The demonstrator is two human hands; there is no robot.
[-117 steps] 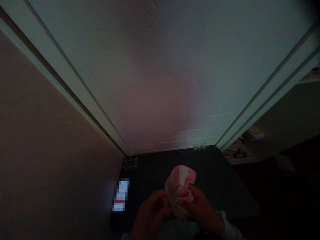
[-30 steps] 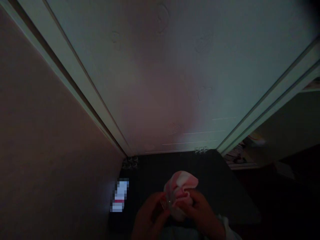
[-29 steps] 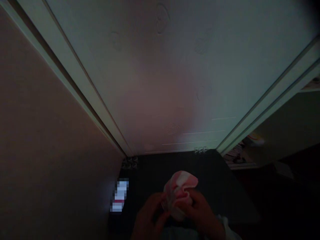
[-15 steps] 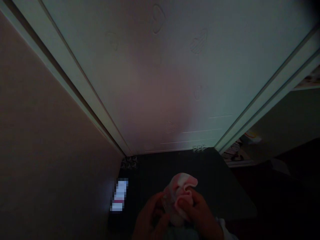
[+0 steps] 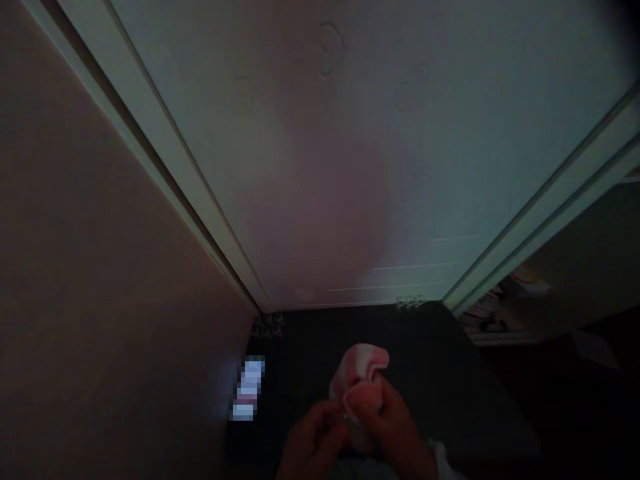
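Near the front of the dark table [image 5: 310,340], my right hand [image 5: 400,427] is closed on a pink and white striped cloth [image 5: 357,367], which is bunched up with its top folding over. My left hand [image 5: 315,440] is closed at the cloth's left side, fingertips bent inward and almost meeting the right hand. A small bright glint shows between the hands, seemingly from a clear, glass-like piece partly covered by the cloth. Dim light hides its shape.
Several small clear glass-like pieces [image 5: 269,325] stand at the table's back left, others [image 5: 410,302] at the back right. A lit phone screen [image 5: 247,388], pixelated, lies at the left edge. A white panel [image 5: 320,167] with heart patterns rises behind; shelves [image 5: 500,313] hold items at right.
The cloth has been turned and folded lower between my hands, and the left fingers have closed in toward the right hand. The whole view has shifted slightly, moving the scene rightward.
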